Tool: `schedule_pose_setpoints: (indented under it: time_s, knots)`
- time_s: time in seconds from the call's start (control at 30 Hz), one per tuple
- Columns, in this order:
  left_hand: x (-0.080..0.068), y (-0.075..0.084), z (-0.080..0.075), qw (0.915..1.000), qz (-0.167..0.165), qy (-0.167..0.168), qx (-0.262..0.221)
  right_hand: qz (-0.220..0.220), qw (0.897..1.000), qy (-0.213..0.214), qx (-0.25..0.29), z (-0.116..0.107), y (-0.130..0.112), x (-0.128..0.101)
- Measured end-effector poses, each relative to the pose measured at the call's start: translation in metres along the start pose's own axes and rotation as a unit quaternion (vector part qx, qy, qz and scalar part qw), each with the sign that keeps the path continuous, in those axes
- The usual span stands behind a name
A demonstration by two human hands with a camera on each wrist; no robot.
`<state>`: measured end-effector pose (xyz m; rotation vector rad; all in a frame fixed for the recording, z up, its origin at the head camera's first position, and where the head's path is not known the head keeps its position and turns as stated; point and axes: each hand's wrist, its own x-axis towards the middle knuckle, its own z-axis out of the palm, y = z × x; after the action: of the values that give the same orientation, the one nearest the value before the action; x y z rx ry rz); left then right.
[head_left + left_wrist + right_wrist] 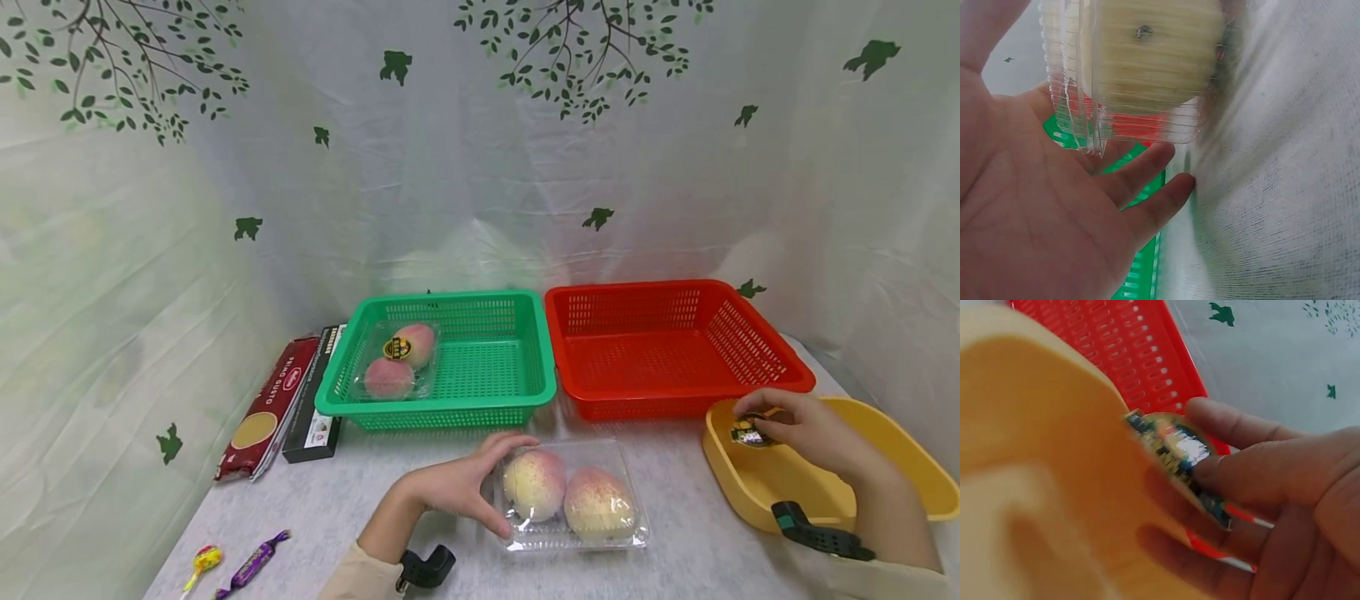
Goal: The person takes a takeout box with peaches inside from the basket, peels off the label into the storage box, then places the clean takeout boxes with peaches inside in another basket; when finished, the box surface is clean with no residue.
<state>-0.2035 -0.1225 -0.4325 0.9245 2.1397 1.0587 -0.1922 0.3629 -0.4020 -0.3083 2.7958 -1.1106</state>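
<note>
Left hand (457, 487) on peach tray (570, 498) (clear) — steadying.

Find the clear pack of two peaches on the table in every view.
Head: the clear peach pack lies low centre, in front of both baskets, the left hand on its left end.
Left wrist: top centre, seen end-on just beyond the fingers.
Right wrist: not in it.
Shared landmark: the red basket, in head and right wrist.

Bright even light, soft shadows, wrist views blurred
</note>
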Motion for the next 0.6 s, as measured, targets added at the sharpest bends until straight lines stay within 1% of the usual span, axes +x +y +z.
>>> schedule_pose_setpoints:
  time_s: [0.2,0.27,0.43,0.53,0.6]
  knots:
    - [0.0,-0.001,-0.001,1.0,0.001,-0.001,-0.001,-0.01,0.999,-0.048,0.01,0.002,0.009,0.002]
    - [0.0,-0.001,-0.001,1.0,0.003,-0.001,-0.001,-0.011,0.998,-0.056,0.012,0.002,0.011,0.003]
    - [-0.001,0.0,-0.001,0.9999,0.004,0.001,0.014,0.003,0.998,-0.057,0.001,0.005,0.014,0.004]
    - [-0.001,0.001,-0.001,0.9999,0.003,0.002,0.014,0.006,0.998,-0.058,-0.008,0.007,0.014,0.004]
    - [-0.001,0.001,-0.001,0.9999,0.002,0.001,0.011,0.018,0.998,-0.06,-0.002,0.008,0.014,0.005]
